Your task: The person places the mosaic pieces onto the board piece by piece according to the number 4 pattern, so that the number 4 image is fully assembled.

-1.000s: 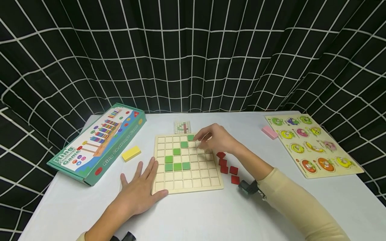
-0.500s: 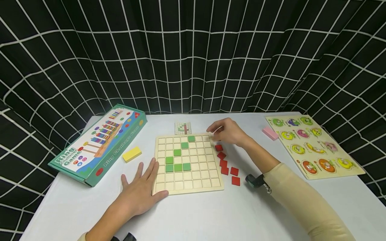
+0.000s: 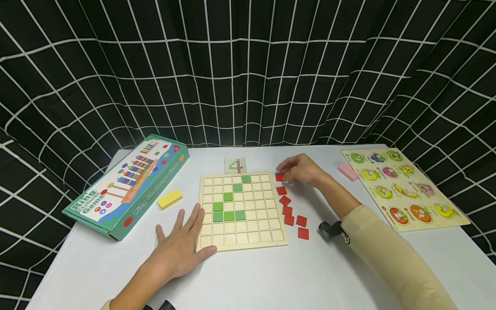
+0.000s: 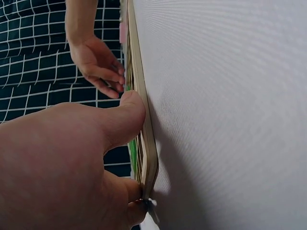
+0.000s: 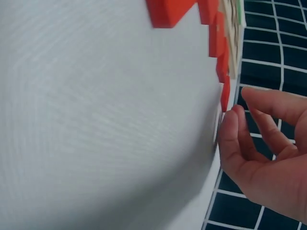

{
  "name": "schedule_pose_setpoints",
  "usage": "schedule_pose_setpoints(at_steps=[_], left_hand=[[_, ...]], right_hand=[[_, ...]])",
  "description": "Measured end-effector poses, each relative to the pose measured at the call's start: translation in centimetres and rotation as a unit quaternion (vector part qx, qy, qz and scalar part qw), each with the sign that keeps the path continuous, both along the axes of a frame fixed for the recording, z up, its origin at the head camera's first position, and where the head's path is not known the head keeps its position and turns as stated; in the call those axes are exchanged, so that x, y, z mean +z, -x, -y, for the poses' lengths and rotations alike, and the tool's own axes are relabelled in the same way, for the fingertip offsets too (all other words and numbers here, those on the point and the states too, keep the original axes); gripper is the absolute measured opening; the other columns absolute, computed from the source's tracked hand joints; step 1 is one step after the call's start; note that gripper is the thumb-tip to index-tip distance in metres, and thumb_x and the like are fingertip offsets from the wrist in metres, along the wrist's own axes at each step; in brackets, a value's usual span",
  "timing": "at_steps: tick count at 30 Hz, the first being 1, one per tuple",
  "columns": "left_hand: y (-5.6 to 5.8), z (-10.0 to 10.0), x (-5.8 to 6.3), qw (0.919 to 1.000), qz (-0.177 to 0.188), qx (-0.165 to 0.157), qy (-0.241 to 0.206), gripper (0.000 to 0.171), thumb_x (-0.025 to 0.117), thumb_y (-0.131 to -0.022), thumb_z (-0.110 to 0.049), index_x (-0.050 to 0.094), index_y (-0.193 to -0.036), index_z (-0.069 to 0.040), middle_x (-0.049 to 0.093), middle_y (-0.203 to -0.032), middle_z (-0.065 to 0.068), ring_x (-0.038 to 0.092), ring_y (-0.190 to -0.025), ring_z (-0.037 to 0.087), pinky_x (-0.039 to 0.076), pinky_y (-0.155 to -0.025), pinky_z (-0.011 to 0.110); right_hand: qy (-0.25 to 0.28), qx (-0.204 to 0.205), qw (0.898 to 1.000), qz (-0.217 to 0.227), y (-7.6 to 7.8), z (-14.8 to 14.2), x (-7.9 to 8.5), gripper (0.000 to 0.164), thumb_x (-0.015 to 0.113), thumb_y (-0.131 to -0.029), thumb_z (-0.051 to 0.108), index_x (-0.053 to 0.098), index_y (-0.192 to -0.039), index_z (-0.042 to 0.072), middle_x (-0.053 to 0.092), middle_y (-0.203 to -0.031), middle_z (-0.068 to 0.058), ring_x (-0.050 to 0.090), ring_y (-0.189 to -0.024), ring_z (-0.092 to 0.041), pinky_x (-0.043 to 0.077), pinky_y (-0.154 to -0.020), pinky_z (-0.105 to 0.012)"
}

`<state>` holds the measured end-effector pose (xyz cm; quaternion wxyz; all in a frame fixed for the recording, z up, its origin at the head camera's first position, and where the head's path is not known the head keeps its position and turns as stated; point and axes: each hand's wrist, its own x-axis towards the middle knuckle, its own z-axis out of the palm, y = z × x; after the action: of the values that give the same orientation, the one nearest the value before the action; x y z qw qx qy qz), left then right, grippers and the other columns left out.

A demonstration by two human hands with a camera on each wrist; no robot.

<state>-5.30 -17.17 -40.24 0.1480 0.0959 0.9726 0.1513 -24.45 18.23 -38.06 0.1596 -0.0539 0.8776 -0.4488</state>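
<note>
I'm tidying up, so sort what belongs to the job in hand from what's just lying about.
Likely in use:
pale wooden grid board
green square tiles
red square tiles
small printed grid card

Likely just lying about:
green cardboard Ring Challenge Game box
yellow rectangular block
pink rectangular block
cream fruit-picture board

The board [image 3: 251, 214] is matt wood, the red tiles [image 3: 303, 233] perhaps painted.

The green box [image 3: 128, 185] reads "Ring Challenge Game" on its top and also along its side; a red triangle [image 3: 176, 148] on the top shows a 3.
</note>
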Motion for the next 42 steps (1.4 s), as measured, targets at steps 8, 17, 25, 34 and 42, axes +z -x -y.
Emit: schedule_pose_setpoints(at_steps=[8,17,25,34,42], left_hand=[[0.0,-0.1,0.0,1.0000,-0.004,-0.001,0.003,0.103,0.058,-0.095,-0.071,0.016,-0.168,-0.012,0.008,-0.177,0.005,0.006,-0.160,0.047,0.001,-0.103,0.093],[0.1,-0.1,0.0,1.0000,-0.005,-0.004,0.005,0.103,0.057,-0.095,-0.071,0.016,-0.168,-0.012,0.007,-0.177,0.004,0.007,-0.161,0.047,0.002,-0.103,0.093],[0.1,-0.1,0.0,1.0000,-0.001,-0.001,-0.004,0.103,0.058,-0.095,-0.070,0.016,-0.168,-0.012,0.006,-0.177,0.004,0.005,-0.161,0.046,0.000,-0.103,0.093],[0.1,0.1,0.0,0.9999,0.005,0.000,-0.009,0.103,0.059,-0.095,-0.069,0.014,-0.168,-0.012,0.004,-0.177,0.003,0.003,-0.161,0.045,-0.001,-0.104,0.092],[0.1,0.2,0.1,0.9997,0.008,0.000,-0.021,0.102,0.061,-0.096,-0.066,0.015,-0.168,-0.010,0.005,-0.177,0.005,0.004,-0.162,0.043,-0.001,-0.109,0.088]], right_hand=[[-0.039,-0.016,0.999,-0.006,0.2,0.4,-0.8,0.034,0.073,-0.082,-0.005,0.076,-0.115,0.000,0.069,-0.113,-0.019,0.059,-0.092,-0.023,0.053,-0.072,-0.030],[-0.096,-0.020,0.994,-0.038,0.3,0.7,-1.0,0.033,0.073,-0.081,-0.004,0.078,-0.112,0.003,0.071,-0.110,-0.017,0.060,-0.095,-0.026,0.052,-0.071,-0.026],[-0.108,-0.015,0.993,-0.052,0.3,0.8,-1.0,0.030,0.074,-0.080,-0.004,0.079,-0.109,0.002,0.071,-0.106,-0.016,0.060,-0.091,-0.025,0.052,-0.066,-0.025],[-0.121,-0.013,0.991,-0.052,0.3,1.0,-0.7,0.029,0.075,-0.083,-0.002,0.079,-0.111,0.003,0.071,-0.107,-0.017,0.060,-0.092,-0.026,0.052,-0.066,-0.025],[-0.113,-0.005,0.992,-0.056,0.4,1.1,-0.3,0.030,0.075,-0.081,-0.004,0.080,-0.110,0.002,0.073,-0.106,-0.016,0.058,-0.093,-0.026,0.051,-0.066,-0.026]])
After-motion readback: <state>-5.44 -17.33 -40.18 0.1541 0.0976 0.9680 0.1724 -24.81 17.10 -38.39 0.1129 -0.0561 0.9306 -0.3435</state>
